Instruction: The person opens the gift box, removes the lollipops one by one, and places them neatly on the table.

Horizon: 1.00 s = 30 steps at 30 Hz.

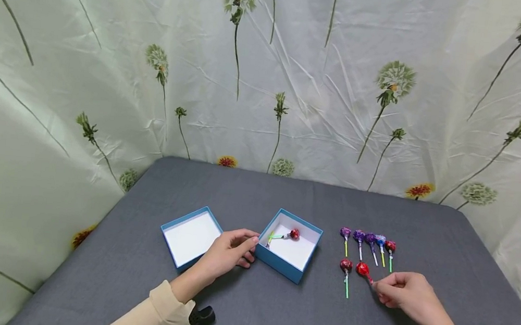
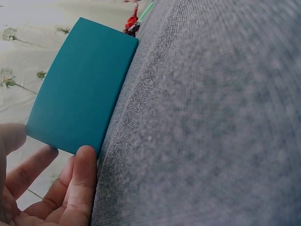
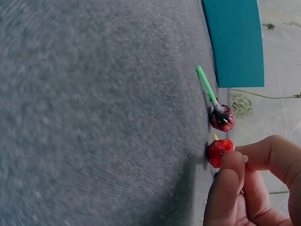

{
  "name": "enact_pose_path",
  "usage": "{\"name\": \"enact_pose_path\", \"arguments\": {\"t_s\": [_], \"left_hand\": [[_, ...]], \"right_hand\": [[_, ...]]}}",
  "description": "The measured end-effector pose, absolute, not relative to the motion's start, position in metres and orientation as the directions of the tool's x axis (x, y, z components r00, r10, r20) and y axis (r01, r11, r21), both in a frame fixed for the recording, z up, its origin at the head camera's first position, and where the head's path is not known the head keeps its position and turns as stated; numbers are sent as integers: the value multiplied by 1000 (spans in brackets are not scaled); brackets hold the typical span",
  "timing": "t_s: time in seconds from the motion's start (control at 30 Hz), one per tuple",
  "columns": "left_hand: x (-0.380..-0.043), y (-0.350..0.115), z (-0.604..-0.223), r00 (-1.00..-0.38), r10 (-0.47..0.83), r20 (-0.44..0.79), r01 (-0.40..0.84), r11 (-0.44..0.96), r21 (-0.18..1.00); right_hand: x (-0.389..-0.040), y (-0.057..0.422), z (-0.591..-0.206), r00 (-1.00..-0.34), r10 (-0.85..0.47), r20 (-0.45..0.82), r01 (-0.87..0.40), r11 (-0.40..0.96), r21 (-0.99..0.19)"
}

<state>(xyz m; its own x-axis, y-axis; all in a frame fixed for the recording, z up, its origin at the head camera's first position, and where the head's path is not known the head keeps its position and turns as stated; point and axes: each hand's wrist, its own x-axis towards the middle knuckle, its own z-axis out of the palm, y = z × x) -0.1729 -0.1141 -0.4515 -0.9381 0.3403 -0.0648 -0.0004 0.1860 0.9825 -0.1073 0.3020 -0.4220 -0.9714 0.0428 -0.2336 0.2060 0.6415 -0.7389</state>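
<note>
An open blue box (image 1: 279, 265) with a white inside stands mid-table; one red lollipop (image 1: 294, 234) lies in it. My left hand (image 1: 249, 248) holds the box's near-left corner, thumb on the rim. In the left wrist view the fingers (image 2: 84, 174) lie by its teal wall (image 2: 75, 89). Right of the box my right hand (image 1: 377, 291) pinches a red lollipop (image 1: 362, 269) by its stick, low over the cloth. The right wrist view shows the fingertips (image 3: 230, 162) at that red lollipop (image 3: 217, 151).
The box's lid (image 1: 192, 237) lies upturned left of my left hand. Another red lollipop (image 1: 346, 265) with a green stick lies beside the held one. A row of several purple, blue and red lollipops (image 1: 366, 238) sits behind. Grey cloth (image 1: 274, 315) covers the table; a flowered curtain hangs around it.
</note>
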Motion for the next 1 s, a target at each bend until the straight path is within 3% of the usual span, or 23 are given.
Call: {"name": "enact_pose_path", "arguments": {"t_s": [1.0], "left_hand": [[-172,-113,-450,-944,321,-73,-6,205,979]], "right_hand": [[-120,287,-431,-963,34,-266,218,674,-705]]}}
